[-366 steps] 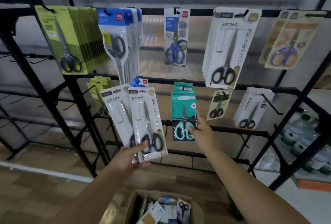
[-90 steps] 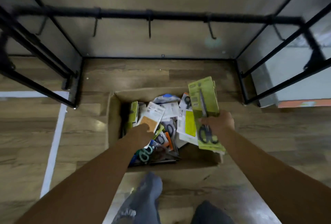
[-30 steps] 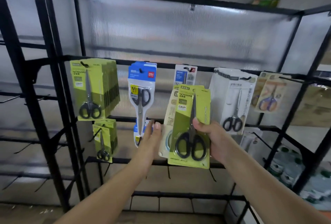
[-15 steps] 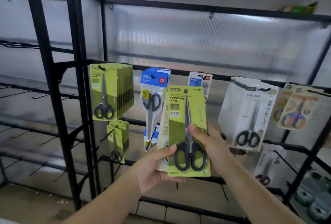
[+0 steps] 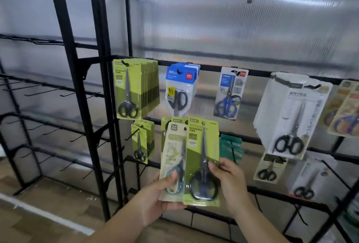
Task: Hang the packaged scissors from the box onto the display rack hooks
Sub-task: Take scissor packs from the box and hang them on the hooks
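Both hands, the left hand (image 5: 155,198) and right hand (image 5: 231,184), grasp upright scissor packs (image 5: 202,157), hang-holes topmost, below and right of the matching green stack (image 5: 134,87).

Upright fanned green scissors packs (image 5: 202,157) before black rack (image 5: 108,126) hooks.

A shop or stockroom display area is shown: a black metal display rack (image 5: 108,126) fitted with rows of peg hooks (image 5: 48,91), on which carded scissors packs (image 5: 129,89) are hung in matched stacks by type, against translucent ribbed wall panels (image 5: 233,29) and a wood-look floor (image 5: 48,200).
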`<state>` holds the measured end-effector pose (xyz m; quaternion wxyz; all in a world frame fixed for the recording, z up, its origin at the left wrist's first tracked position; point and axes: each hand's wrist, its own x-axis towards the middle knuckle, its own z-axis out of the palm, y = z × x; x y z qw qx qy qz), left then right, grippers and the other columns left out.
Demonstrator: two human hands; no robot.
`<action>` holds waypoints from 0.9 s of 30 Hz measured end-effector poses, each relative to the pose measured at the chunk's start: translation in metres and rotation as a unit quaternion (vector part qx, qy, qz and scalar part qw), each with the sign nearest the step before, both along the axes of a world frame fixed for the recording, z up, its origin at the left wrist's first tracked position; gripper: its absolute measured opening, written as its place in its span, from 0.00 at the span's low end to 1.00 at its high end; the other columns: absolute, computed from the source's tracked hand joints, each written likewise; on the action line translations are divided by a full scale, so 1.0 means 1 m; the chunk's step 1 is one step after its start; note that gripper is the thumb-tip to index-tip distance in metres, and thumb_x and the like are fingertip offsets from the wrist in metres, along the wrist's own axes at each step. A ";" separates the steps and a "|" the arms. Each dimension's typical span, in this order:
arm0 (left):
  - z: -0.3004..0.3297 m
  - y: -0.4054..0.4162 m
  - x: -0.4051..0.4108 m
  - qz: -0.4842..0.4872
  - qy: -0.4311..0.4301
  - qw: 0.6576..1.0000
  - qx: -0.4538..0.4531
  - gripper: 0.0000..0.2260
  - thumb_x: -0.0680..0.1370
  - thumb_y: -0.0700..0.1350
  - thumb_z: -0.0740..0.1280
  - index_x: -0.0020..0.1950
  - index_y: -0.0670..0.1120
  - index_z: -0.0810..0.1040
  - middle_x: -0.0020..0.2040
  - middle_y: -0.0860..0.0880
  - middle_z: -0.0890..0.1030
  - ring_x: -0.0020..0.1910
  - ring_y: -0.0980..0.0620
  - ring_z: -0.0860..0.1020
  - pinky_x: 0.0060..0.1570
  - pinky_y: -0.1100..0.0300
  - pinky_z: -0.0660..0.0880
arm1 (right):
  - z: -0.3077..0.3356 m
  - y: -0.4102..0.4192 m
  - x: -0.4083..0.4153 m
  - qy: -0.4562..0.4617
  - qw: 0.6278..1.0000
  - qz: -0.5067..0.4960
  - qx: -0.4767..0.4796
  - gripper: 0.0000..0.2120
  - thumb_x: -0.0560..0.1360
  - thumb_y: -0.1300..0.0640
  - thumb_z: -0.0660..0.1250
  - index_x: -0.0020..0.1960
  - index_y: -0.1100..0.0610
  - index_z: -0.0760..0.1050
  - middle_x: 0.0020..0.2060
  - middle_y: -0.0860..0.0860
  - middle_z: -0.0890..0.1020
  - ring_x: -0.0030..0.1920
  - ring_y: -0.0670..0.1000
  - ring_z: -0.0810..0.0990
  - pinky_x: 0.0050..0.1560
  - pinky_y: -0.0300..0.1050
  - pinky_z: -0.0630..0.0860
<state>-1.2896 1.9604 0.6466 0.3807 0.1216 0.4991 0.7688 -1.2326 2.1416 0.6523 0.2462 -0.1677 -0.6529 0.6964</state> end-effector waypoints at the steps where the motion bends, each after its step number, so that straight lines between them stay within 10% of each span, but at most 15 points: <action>1: -0.007 -0.003 0.000 0.009 -0.008 1.000 -0.008 0.21 0.70 0.45 0.68 0.62 0.44 0.74 0.48 0.42 0.84 0.39 0.44 0.83 0.31 0.54 0.80 | -0.007 0.004 0.002 -0.013 1.000 -0.011 -0.012 0.05 0.72 0.66 0.69 0.42 0.58 0.80 0.36 0.50 0.85 0.41 0.50 0.82 0.44 0.44 0.73; 12: -0.078 -0.045 -0.002 0.121 -0.075 0.986 -0.088 0.20 0.69 0.47 0.70 0.60 0.47 0.76 0.46 0.44 0.84 0.37 0.46 0.82 0.29 0.56 0.78 | -0.056 0.032 0.023 -0.101 0.991 -0.075 -0.049 0.04 0.75 0.68 0.65 0.45 0.63 0.77 0.35 0.54 0.81 0.33 0.52 0.79 0.29 0.40 0.73; 27: -0.089 -0.157 -0.087 0.179 -0.058 0.980 -0.062 0.19 0.72 0.45 0.66 0.62 0.46 0.73 0.52 0.41 0.82 0.42 0.43 0.82 0.35 0.54 0.80 | -0.080 -0.107 -0.118 -0.183 0.980 0.033 0.069 0.03 0.76 0.68 0.61 0.47 0.67 0.73 0.48 0.69 0.77 0.47 0.63 0.77 0.40 0.42 0.67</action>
